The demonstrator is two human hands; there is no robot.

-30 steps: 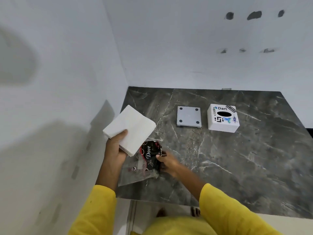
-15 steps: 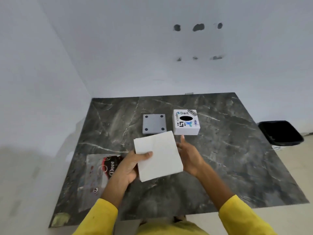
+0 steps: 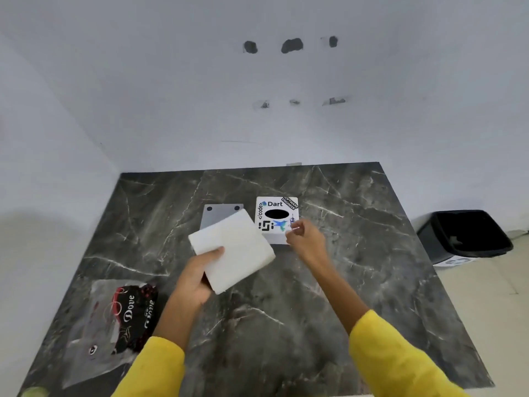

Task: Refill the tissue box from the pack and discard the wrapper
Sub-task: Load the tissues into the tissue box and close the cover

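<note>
My left hand (image 3: 197,276) grips a white stack of tissues (image 3: 233,249) and holds it above the dark marble table (image 3: 329,296). A white tissue box (image 3: 275,219) with stickers and a black oval slot stands just behind the stack. My right hand (image 3: 305,237) is at the box's front right corner, fingers curled, touching its edge. The box's grey base plate (image 3: 219,214) lies to the left of the box, partly hidden by the tissues. The clear wrapper (image 3: 114,319) with a black "Dove" print lies flat at the table's front left.
A black waste bin (image 3: 465,234) stands on the floor to the right of the table. White walls close off the back and the left side. The table's front edge runs just under my yellow sleeves.
My right hand let go of the tissue stack and moved forward to the tissue box. My left hand carried the stack a little farther toward the box. The wrapper stayed on the table.
</note>
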